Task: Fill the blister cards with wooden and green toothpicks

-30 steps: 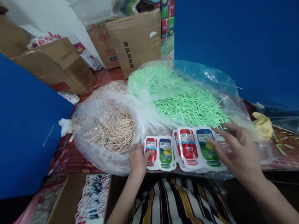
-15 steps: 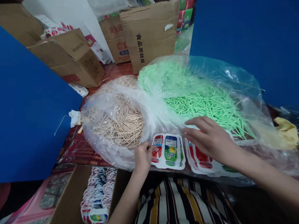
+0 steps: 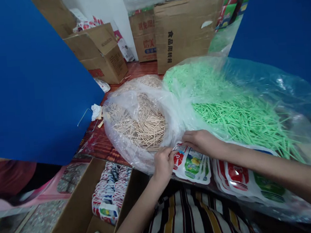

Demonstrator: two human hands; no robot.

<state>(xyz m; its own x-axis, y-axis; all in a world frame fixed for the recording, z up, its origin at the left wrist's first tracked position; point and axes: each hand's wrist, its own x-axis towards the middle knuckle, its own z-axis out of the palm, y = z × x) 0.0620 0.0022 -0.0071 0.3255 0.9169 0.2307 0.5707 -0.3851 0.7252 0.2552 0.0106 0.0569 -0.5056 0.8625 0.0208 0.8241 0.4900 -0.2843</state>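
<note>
A small stack of flat soda-bottle-shaped packets (image 3: 193,165), printed with red cola and green Sprite designs, lies at the table's front edge. My left hand (image 3: 164,163) pinches its left edge with closed fingers. Along the top edge my right hand (image 3: 201,141) is closed on the same packets, its fingertips partly hidden. Beneath my right forearm sits a second packet stack (image 3: 238,176), partly covered by the arm. Just behind my hands are a clear bag of thin beige sticks (image 3: 151,129) and another of bright green sticks (image 3: 240,117).
Low on the left, an open carton (image 3: 68,207) holds rows of similar packets (image 3: 110,190). Cardboard boxes (image 3: 186,29) stand at the back. Blue panels (image 3: 36,85) flank the table (image 3: 103,138). Another person's dark red clothing (image 3: 10,180) shows at far left.
My right hand has come left from beside the right stack to the top edge of the left packets and closed. My left hand stays at their left edge. The view has shifted.
</note>
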